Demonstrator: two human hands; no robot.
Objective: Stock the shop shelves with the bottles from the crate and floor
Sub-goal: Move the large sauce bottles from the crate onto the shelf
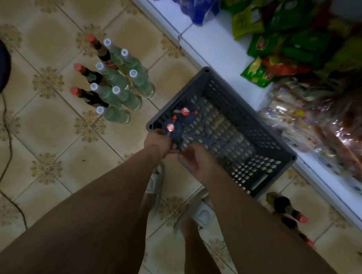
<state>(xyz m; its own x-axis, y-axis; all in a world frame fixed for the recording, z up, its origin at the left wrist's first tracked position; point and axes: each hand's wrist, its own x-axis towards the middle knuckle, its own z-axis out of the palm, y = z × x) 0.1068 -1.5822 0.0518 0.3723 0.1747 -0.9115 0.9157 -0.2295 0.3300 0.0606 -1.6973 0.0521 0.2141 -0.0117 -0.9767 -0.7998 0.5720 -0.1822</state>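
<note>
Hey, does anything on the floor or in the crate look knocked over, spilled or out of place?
Yes: two dark red-capped bottles lie on the floor tiles beside the grey crate, while the bottle cluster stands upright. No spill visible.

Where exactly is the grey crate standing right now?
In the head view, the grey crate stands on the tiled floor, centre-right, against the white shelf.

Single head view, steeply downward over crate (229, 127) on tiled floor (49, 133), shelf (219, 48) at right.
</note>
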